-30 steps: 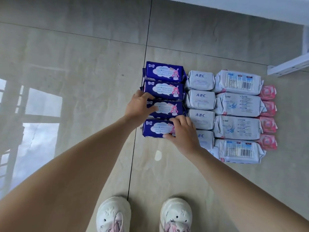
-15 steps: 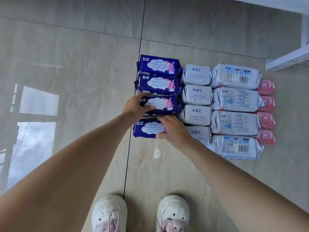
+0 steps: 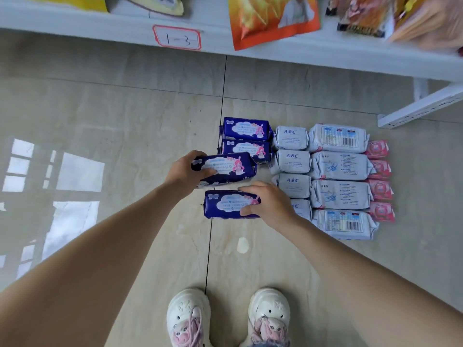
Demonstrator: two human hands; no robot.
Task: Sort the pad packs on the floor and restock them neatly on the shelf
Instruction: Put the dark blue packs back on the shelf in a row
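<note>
Sorting looks done: packs lie in tidy columns on the floor (image 3: 150, 116), and we see none on the shelf (image 3: 325, 56) yet. Our left hand (image 3: 185, 171) grips a purple pack (image 3: 225, 169), seemingly lifted clear. Our right hand (image 3: 268, 204) clasps the nearest purple pack (image 3: 225, 205), probably still grounded.

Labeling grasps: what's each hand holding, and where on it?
Left hand grips a purple pack by its left end; right hand grips another purple pack by its right end.
</note>
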